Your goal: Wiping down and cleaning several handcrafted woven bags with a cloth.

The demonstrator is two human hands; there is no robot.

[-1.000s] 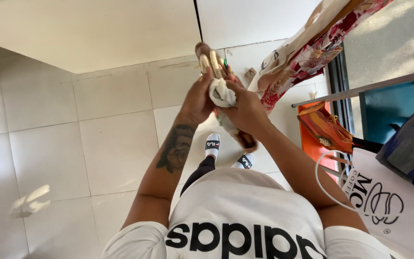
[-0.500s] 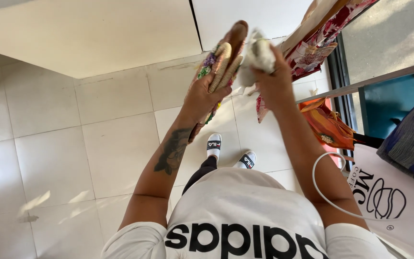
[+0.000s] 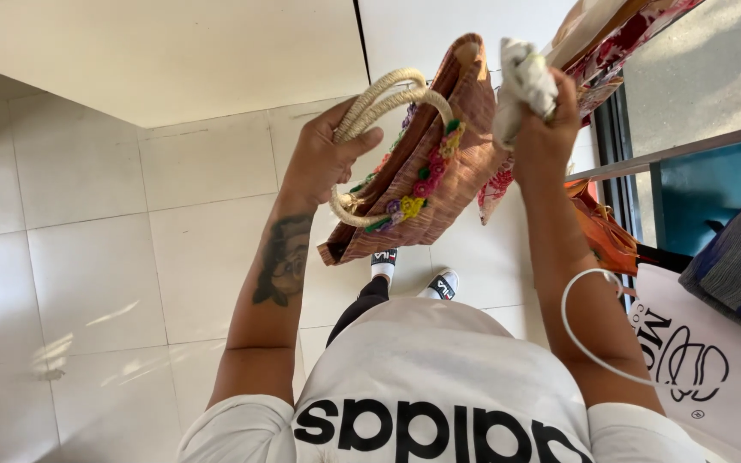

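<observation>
two hands up: left hand point(image 3: 323, 163) gripping woven bag point(image 3: 439, 163) handles, right hand point(image 3: 546, 129) clenched around white cloth point(image 3: 523, 81)

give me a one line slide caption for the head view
Left hand holds a woven straw bag by its handles; right hand grips a white cloth.

The floor point(image 3: 130, 257) is pale square tile with thin grout lines; directly on it stand the person's two feet in white socks and dark sandals point(image 3: 413, 274)
</observation>
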